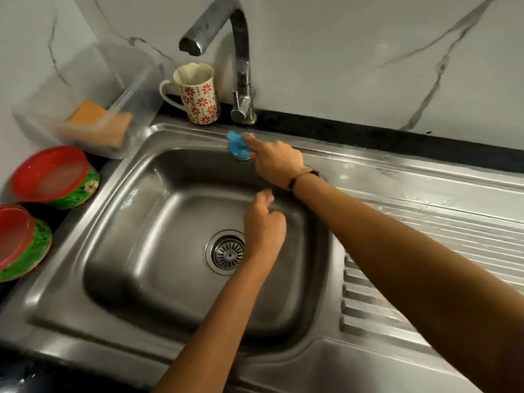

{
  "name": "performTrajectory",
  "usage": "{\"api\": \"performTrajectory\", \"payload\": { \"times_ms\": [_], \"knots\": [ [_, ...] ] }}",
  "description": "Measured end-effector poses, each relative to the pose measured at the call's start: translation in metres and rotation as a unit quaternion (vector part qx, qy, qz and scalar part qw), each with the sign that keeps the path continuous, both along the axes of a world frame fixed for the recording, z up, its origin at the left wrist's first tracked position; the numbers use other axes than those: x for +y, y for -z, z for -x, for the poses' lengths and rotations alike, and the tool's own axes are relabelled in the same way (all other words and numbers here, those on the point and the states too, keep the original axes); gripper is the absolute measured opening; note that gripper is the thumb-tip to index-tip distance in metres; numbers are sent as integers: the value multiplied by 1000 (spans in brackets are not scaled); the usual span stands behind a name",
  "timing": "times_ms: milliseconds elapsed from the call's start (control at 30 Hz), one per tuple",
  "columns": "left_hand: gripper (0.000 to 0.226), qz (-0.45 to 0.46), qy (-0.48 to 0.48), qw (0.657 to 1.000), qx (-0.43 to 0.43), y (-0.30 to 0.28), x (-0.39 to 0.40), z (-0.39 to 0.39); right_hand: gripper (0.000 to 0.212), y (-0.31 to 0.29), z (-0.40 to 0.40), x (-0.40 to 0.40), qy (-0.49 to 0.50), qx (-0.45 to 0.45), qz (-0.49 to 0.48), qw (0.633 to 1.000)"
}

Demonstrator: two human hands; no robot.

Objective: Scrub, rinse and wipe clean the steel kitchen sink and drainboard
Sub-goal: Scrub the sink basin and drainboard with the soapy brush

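The steel sink (pixel 136 222) fills the middle, with its drain strainer (pixel 226 252) at the bottom of the basin. The ribbed drainboard (pixel 425 236) lies to the right and looks wet. My right hand (pixel 276 163) holds a small blue scrubber (pixel 236 147) against the sink's back rim, just below the tap (pixel 241 66). My left hand (pixel 265 222) hovers over the basin with its fingers loosely curled and nothing in it.
A floral mug (pixel 198 95) stands left of the tap base. A clear plastic tub (pixel 93 109) with an orange sponge (pixel 88 116) sits at the back left. Two red-lidded green bowls (pixel 54 177) stand on the left counter.
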State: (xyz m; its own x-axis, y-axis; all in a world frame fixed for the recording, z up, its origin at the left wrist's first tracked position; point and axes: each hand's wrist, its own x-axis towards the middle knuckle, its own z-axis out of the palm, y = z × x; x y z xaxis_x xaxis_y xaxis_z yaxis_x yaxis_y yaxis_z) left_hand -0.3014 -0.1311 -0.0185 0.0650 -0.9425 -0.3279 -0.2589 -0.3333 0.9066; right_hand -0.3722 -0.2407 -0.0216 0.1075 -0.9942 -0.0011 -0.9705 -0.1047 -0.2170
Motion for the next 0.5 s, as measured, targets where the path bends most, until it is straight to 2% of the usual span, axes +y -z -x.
{"api": "performTrajectory", "payload": {
  "times_ms": [133,333,400,500],
  "knots": [
    [54,2,9,1000,17,2,-2,-1,47,-1,41,26,38,-5,16,999],
    [55,-11,96,994,45,11,0,46,42,-20,204,131,233,-27,14,972],
    [55,-4,128,991,37,10,4,62,41,-27,230,141,249,-39,0,968],
    [55,11,164,986,14,8,6,80,41,-22,217,119,203,-47,8,978]
  ]
}}
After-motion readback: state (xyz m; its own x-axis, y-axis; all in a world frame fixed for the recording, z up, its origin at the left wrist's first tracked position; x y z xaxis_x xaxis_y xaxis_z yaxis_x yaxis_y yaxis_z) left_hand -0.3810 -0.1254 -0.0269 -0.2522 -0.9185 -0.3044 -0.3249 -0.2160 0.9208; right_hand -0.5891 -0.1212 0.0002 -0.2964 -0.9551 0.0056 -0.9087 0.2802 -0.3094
